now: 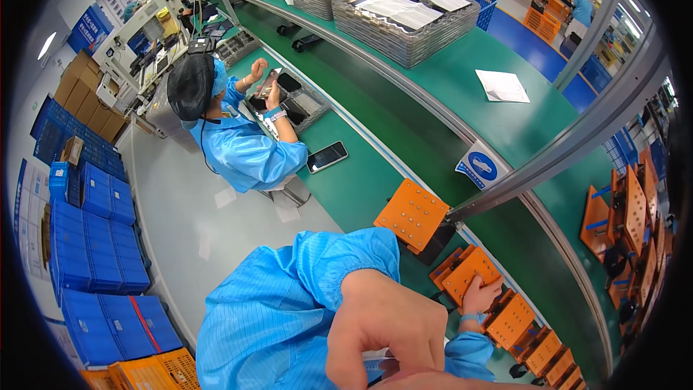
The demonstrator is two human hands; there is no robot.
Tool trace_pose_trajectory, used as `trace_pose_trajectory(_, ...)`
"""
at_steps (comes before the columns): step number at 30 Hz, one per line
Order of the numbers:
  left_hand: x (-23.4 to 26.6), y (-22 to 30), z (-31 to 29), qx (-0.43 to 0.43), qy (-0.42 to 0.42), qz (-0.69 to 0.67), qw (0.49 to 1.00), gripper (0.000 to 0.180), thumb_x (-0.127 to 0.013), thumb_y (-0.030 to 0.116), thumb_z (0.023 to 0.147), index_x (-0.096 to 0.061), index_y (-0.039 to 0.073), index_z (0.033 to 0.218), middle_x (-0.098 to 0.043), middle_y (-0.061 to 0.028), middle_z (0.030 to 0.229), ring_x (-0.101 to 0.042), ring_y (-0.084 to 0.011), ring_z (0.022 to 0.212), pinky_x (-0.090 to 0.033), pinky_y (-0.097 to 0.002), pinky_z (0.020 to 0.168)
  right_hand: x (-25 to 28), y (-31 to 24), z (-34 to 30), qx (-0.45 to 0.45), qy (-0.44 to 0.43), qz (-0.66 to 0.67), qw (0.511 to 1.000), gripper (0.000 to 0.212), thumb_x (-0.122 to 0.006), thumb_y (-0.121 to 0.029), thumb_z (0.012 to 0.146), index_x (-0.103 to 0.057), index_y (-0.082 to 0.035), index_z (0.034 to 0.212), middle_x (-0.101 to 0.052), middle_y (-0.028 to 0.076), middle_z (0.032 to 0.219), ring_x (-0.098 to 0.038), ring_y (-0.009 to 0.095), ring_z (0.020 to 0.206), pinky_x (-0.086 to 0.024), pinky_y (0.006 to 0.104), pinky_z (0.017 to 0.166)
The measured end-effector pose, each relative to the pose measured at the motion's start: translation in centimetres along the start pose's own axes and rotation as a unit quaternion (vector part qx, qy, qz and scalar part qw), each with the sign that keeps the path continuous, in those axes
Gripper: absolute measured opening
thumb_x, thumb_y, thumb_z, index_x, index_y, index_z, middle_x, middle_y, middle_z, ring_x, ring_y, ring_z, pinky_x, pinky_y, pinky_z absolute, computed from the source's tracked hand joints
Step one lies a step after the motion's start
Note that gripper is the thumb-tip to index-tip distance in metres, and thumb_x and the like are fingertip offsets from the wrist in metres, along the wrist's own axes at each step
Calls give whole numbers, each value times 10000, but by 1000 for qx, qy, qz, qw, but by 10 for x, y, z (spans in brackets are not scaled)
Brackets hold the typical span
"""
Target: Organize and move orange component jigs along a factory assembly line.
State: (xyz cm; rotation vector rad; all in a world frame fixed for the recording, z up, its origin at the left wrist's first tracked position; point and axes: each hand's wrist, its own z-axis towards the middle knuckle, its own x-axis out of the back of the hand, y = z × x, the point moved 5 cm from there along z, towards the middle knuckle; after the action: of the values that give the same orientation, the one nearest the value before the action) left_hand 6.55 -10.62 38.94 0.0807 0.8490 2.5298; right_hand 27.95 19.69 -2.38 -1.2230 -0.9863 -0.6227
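My left hand (390, 318) is raised close to the head view, at the lower middle, its back toward the view and its fingers curled downward. Whatever it may hold is hidden below the fingers. Further right, my right hand (482, 293) rests on an orange fixture plate (462, 273) dotted with small metal studs, its fingers closed over the right edge. Behind that plate, another orange fixture (411, 214) sits on the bench on a dark base. More orange fixtures (511, 320) stand in a row beside my right forearm.
At the green bench (361, 195), a co-worker (242, 144) in blue handles a phone beside a tray. Another phone (327, 157) lies nearby. A metal post (534, 173) rises past the bench. Stacked trays (404, 18) and paper (502, 86) lie on the upper shelf. Blue crates (94, 245) line the left.
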Motion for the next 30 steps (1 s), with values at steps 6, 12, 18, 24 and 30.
trace_pose_trajectory(6,2,5,2,-21,-5,-42,999,486,-873,533,953,-689,96,846,-682,-53,810,-708,-309,685,-492,-417,563,-2,3,0,4,12,2,1000,923,-723,-456,1089,-366,-62,1843,-553,325,1632,-681,570,1367,-598,615,1132)
trace_pose_trajectory(12,5,16,-6,-17,-23,-43,999,513,-869,519,1067,-774,31,938,-695,-130,836,-687,-320,638,-453,-419,511,-6,4,1,14,15,-6,1000,913,-715,-460,1098,-370,-52,1839,-552,324,1633,-679,563,1366,-597,611,1140)
trace_pose_trajectory(18,1,3,-10,-47,-8,-56,997,472,-882,519,984,-712,105,834,-711,-40,806,-720,-275,698,-499,-402,565,-5,5,1,3,5,-8,1000,914,-710,-461,1096,-368,-56,1840,-547,319,1637,-669,559,1393,-591,611,1155)
trace_pose_trajectory(24,7,18,-3,-11,-70,-66,995,425,-887,432,1031,-783,24,982,-701,-143,866,-711,-338,713,-522,-448,593,-4,1,2,-4,2,-14,1000,914,-709,-472,1097,-369,-65,1842,-544,319,1647,-670,558,1400,-587,607,1165)
trace_pose_trajectory(30,6,1,-17,-70,-4,-64,996,360,-859,389,1026,-735,88,872,-719,-56,812,-718,-273,706,-502,-403,574,-7,2,3,5,3,-4,1000,917,-712,-473,1093,-373,-68,1843,-545,315,1662,-678,555,1392,-587,605,1167)
